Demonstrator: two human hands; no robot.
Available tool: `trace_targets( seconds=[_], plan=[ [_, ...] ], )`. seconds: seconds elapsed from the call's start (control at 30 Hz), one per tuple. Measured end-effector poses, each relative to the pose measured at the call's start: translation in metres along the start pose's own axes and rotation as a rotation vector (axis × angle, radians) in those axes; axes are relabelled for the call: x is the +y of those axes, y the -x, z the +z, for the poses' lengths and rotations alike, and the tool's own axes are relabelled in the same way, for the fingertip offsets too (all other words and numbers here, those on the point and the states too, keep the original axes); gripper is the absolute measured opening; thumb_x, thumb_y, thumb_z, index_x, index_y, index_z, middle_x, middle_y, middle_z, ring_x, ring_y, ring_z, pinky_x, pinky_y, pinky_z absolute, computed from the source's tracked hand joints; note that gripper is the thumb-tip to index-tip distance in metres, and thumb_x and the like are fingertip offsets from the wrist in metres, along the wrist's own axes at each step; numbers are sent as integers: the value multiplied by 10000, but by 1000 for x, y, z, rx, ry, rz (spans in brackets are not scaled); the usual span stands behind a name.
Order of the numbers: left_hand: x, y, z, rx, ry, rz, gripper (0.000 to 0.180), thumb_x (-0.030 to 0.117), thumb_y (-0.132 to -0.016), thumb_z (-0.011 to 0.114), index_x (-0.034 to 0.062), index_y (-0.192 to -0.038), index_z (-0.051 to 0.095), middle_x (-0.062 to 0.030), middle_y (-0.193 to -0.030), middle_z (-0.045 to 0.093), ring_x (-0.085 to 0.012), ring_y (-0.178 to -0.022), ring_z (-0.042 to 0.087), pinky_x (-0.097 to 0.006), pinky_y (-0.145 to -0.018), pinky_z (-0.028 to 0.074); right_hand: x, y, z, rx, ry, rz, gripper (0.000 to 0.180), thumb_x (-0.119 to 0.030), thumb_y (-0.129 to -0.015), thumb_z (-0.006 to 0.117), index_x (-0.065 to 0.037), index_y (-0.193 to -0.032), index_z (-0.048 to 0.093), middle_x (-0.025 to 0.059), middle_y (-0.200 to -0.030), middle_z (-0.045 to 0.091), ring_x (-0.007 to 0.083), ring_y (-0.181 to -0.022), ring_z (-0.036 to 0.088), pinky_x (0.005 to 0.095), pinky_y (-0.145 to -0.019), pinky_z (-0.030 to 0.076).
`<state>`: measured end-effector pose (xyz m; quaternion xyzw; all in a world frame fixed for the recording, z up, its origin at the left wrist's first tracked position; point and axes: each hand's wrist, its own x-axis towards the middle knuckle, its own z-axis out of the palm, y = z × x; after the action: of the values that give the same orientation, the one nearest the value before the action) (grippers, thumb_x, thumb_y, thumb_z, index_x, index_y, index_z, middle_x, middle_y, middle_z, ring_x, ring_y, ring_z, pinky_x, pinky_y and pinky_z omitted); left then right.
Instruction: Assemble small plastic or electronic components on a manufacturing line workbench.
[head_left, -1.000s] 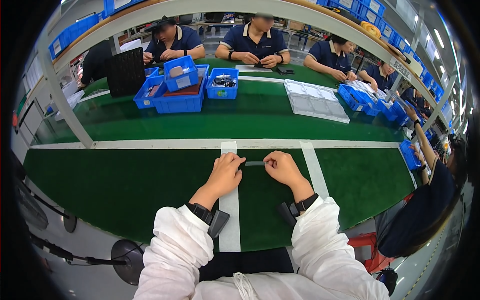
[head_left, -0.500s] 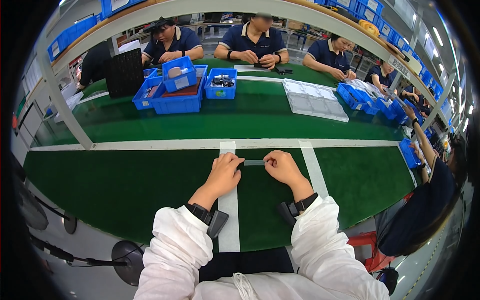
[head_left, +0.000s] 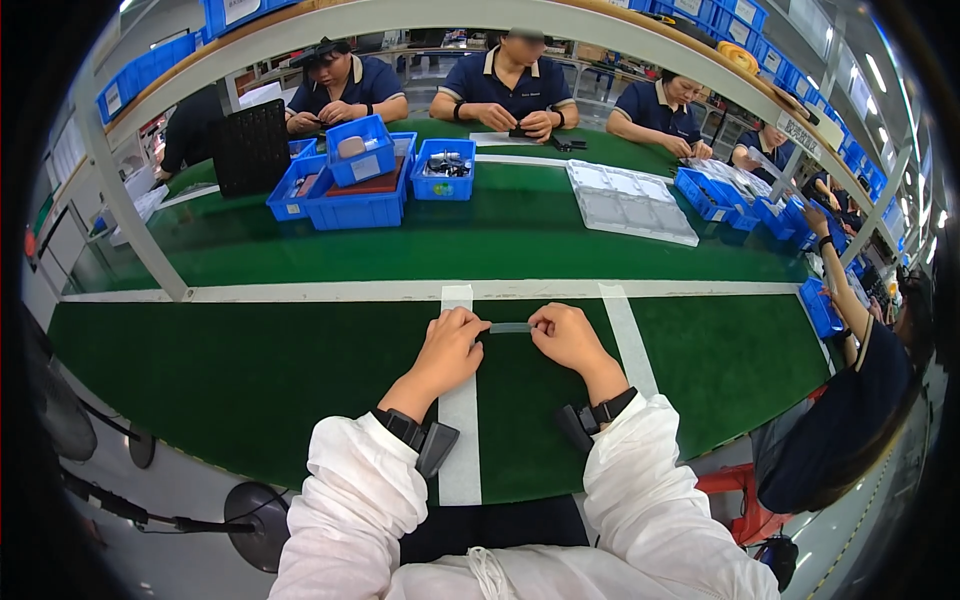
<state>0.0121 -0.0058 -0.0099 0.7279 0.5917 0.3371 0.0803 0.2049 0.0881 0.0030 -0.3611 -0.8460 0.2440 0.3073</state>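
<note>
A short, translucent pale strip (head_left: 511, 328), possibly tape or film, stretches between my two hands just above the green mat (head_left: 540, 420). Its left end is under the fingertips of my left hand (head_left: 450, 345), whose fingers are closed together over the white band on the mat. My right hand (head_left: 568, 337) pinches the other end between thumb and fingers. The middle of the strip bows slightly upward. Both ends are partly covered by my fingers. Black straps with dark blocks circle both my wrists.
A white rail (head_left: 330, 290) divides my mat from a green conveyor belt (head_left: 480, 235). Beyond it stand stacked blue bins (head_left: 355, 205), a bin of small parts (head_left: 443, 185) and a white compartment tray (head_left: 632, 200). Co-workers sit opposite; another person (head_left: 850, 400) is at right.
The strip, flatter before, is now slightly bowed. Both my hands stay in nearly the same place and keep their hold.
</note>
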Motion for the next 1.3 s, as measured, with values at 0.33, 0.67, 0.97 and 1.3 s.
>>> trace_targets(
  seconds=[0.33,0.67,0.97,1.3],
  plan=[
    [-2,-1,3,41,12,6,245,36,-728,543,39,-968,590,-88,-966,499,-255,-989,462,-363,-862,352,2,1,1,2,-4,-5,132,-38,-658,585,9,-772,633,121,-674,598,261,-625,590,329,-601,474],
    [-3,-1,3,82,16,40,165,22,-709,542,54,-868,574,-73,-926,496,-253,-963,471,-363,-840,359,-1,1,0,-10,0,-1,126,-41,-658,580,7,-762,631,119,-665,598,263,-629,590,329,-597,472],
    [-2,-1,2,60,33,24,177,27,-714,542,56,-885,577,-73,-933,496,-248,-977,467,-360,-855,354,-1,1,-1,-11,-10,2,133,-44,-660,582,12,-771,629,124,-667,599,260,-630,592,333,-599,471],
    [-1,-1,1,51,30,12,178,24,-715,537,52,-886,578,-73,-938,498,-251,-976,469,-358,-855,356,-3,1,-2,-16,-12,41,169,-52,-663,591,13,-814,630,116,-676,601,263,-631,588,333,-606,471]
  ],
)
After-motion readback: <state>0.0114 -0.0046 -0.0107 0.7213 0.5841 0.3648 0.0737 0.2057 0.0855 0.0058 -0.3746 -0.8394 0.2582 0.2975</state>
